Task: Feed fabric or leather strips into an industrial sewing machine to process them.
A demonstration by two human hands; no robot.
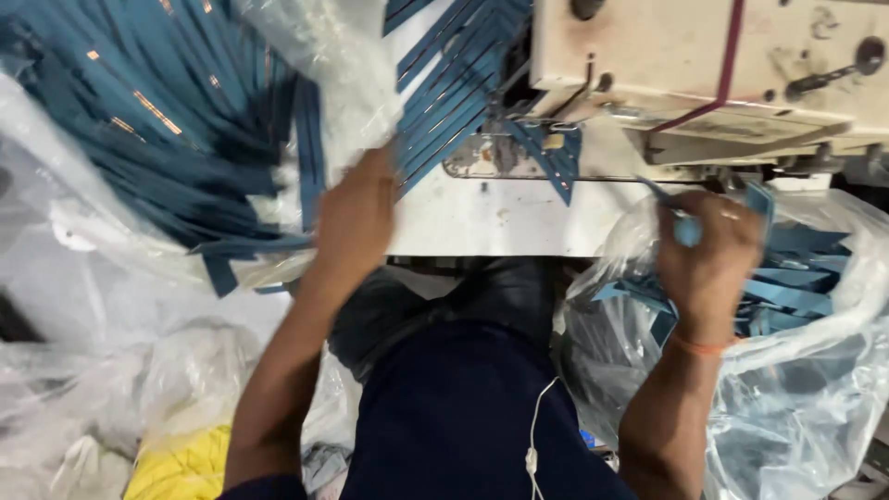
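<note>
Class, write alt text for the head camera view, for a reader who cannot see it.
A person's left hand reaches into a pile of blue fabric strips while the right hand holds one blue strip over a plastic bag, before a sewing machine.

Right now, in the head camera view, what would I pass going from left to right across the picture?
Pile of blue strips on clear plastic → left hand → white table edge → right hand gripping a blue strip → clear bag of blue strips.
</note>
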